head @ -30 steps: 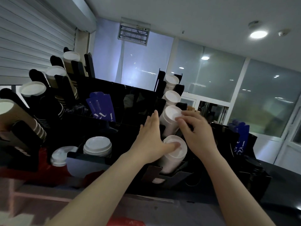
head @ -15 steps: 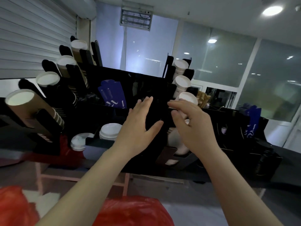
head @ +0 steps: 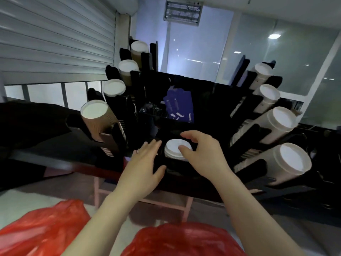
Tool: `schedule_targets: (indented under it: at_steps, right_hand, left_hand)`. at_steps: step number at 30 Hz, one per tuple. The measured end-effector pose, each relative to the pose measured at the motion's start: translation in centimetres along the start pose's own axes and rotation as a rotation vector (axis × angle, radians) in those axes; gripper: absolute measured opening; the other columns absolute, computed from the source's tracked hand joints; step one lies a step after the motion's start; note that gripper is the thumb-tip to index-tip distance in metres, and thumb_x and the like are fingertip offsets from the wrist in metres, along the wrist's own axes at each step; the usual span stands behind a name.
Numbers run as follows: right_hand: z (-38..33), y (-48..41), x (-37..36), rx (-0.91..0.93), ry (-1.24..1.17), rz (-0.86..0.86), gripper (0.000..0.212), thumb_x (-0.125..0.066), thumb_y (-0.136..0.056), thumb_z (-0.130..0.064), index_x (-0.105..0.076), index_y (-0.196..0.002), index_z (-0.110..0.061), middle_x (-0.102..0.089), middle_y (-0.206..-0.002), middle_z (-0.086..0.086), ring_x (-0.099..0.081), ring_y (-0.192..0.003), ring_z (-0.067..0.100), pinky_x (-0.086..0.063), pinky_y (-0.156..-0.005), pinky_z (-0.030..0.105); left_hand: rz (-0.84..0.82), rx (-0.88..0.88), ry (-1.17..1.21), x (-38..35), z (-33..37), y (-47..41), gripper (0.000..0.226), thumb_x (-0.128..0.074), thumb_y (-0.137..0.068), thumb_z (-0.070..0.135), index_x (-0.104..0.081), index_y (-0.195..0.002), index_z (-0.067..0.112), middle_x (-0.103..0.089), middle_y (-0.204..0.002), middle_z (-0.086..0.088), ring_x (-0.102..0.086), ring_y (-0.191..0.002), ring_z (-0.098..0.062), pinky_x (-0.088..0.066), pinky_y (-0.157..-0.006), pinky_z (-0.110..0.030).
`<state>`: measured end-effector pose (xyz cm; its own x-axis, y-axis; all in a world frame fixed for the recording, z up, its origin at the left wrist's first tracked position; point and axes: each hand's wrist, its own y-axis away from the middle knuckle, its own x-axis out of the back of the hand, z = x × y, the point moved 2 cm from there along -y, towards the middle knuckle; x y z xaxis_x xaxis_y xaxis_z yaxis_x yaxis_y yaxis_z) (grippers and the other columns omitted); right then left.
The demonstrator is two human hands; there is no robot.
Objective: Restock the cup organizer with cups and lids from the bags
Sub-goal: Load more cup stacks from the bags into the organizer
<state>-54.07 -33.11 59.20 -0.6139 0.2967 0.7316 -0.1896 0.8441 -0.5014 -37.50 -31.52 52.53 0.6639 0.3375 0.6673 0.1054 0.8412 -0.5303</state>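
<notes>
A black cup organizer [head: 206, 100] stands on a dark counter. Brown cup stacks [head: 99, 119] lie in its left slots and white cup stacks [head: 287, 163] in its right slots. A stack of white lids [head: 174, 149] sits in the front middle compartment. My left hand [head: 145, 163] hovers just left of the lids with straight fingers and holds nothing. My right hand [head: 201, 152] is over the lid stack, thumb and fingers loosely curved around its right side; whether it touches the lids I cannot tell. Two red plastic bags [head: 44, 230] [head: 182, 239] lie below my arms.
Blue packets [head: 179, 106] stand in the organizer's middle bin. A pink stool frame [head: 142, 198] shows under the counter edge. A roller shutter [head: 55, 37] fills the left wall and glass panels [head: 276, 56] the back right.
Both hands have left the white cup stacks on the right and moved to the lid stack in the middle. The view has tilted down, and the red bags have come into sight.
</notes>
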Motion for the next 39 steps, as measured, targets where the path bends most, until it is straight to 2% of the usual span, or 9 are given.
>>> schedule_targets:
  at_steps: [3, 6, 9, 12, 16, 20, 29, 34, 39]
  right_hand:
    - [0.2, -1.4, -2.2, -0.086, 0.076, -0.035, 0.045, -0.068, -0.083, -0.031, -0.058, -0.126, -0.024, -0.060, -0.125, -0.004, -0.055, -0.115, 0.015, -0.043, -0.090, 0.024]
    - [0.5, -2.4, -3.9, -0.158, 0.152, -0.124, 0.058, -0.071, -0.080, -0.041, -0.053, -0.130, -0.019, -0.056, -0.128, 0.004, -0.054, -0.114, 0.020, -0.042, -0.085, 0.025]
    - [0.8, -3.4, -4.4, -0.218, 0.221, -0.152, 0.072, -0.074, -0.075, -0.047, -0.047, -0.135, -0.016, -0.056, -0.128, 0.009, -0.052, -0.116, 0.024, -0.045, -0.084, 0.027]
    - [1.0, -4.1, -4.2, -0.296, 0.308, -0.182, 0.079, -0.073, -0.071, -0.054, -0.044, -0.136, -0.019, -0.055, -0.126, 0.010, -0.048, -0.118, 0.029, -0.047, -0.094, 0.041]
    - [0.9, -4.7, -4.2, -0.402, 0.421, -0.301, 0.079, -0.068, -0.067, -0.066, -0.048, -0.129, -0.022, -0.050, -0.125, 0.012, -0.040, -0.122, 0.032, -0.041, -0.098, 0.044]
    - [1.3, -5.6, -4.4, -0.454, 0.464, -0.364, 0.092, -0.066, -0.064, -0.072, -0.042, -0.134, -0.018, -0.049, -0.130, 0.010, -0.040, -0.125, 0.033, -0.037, -0.103, 0.052]
    - [1.9, -5.5, -5.2, -0.459, 0.249, -0.274, 0.081, -0.077, -0.064, -0.049, -0.039, -0.132, -0.026, -0.053, -0.127, 0.007, -0.047, -0.122, 0.031, -0.035, -0.105, 0.054]
    - [1.8, -5.2, -4.5, -0.416, 0.174, -0.175, 0.086, -0.082, -0.052, -0.053, -0.041, -0.125, -0.036, -0.052, -0.124, -0.003, -0.049, -0.116, 0.026, -0.044, -0.098, 0.050]
    - [2.5, -4.9, -4.1, -0.351, -0.006, -0.103, 0.078, -0.084, -0.061, -0.037, -0.045, -0.127, -0.029, -0.054, -0.118, -0.003, -0.055, -0.110, 0.020, -0.050, -0.091, 0.039]
  left_hand:
    - [-0.116, -0.094, -0.151, -1.3, -1.1, -0.2, 0.075, -0.050, -0.093, 0.038, -0.005, -0.151, 0.026, -0.003, -0.159, 0.005, 0.006, -0.145, -0.012, -0.001, -0.118, -0.040]
    - [-0.197, -0.155, -0.252, -2.8, -1.8, 0.1, 0.082, -0.050, -0.092, 0.039, 0.005, -0.151, 0.021, 0.009, -0.159, 0.003, 0.014, -0.144, -0.013, 0.005, -0.116, -0.036]
    - [-0.180, -0.185, -0.247, -3.2, -2.2, 0.1, 0.085, -0.051, -0.092, 0.038, 0.006, -0.151, 0.017, 0.011, -0.159, 0.000, 0.013, -0.145, -0.015, 0.008, -0.114, -0.030]
    - [-0.191, -0.218, -0.241, -3.0, -2.3, 0.0, 0.086, -0.051, -0.092, 0.037, 0.008, -0.150, 0.014, 0.012, -0.159, -0.002, 0.011, -0.145, -0.016, 0.010, -0.109, -0.024]
    - [-0.240, -0.259, -0.254, -2.6, -2.8, -0.1, 0.088, -0.051, -0.093, 0.037, 0.011, -0.150, 0.012, 0.016, -0.158, -0.004, 0.013, -0.145, -0.017, 0.010, -0.110, -0.024]
    - [-0.273, -0.292, -0.242, -2.4, -3.1, -0.2, 0.090, -0.052, -0.092, 0.038, 0.012, -0.149, 0.011, 0.017, -0.157, -0.005, 0.015, -0.144, -0.016, 0.010, -0.110, -0.025]
    - [-0.294, -0.318, -0.193, -2.3, -3.7, -0.4, 0.089, -0.053, -0.091, 0.039, 0.009, -0.150, 0.014, 0.017, -0.158, -0.001, 0.017, -0.143, -0.012, 0.009, -0.110, -0.025]
    - [-0.284, -0.317, -0.181, -2.3, -3.8, -0.5, 0.087, -0.053, -0.091, 0.036, 0.006, -0.151, 0.014, 0.015, -0.158, 0.000, 0.013, -0.144, -0.012, 0.005, -0.114, -0.027]
    - [-0.285, -0.312, -0.190, -2.2, -3.7, -0.4, 0.087, -0.053, -0.092, 0.037, 0.006, -0.151, 0.014, 0.016, -0.158, 0.000, 0.013, -0.144, -0.012, 0.004, -0.115, -0.026]
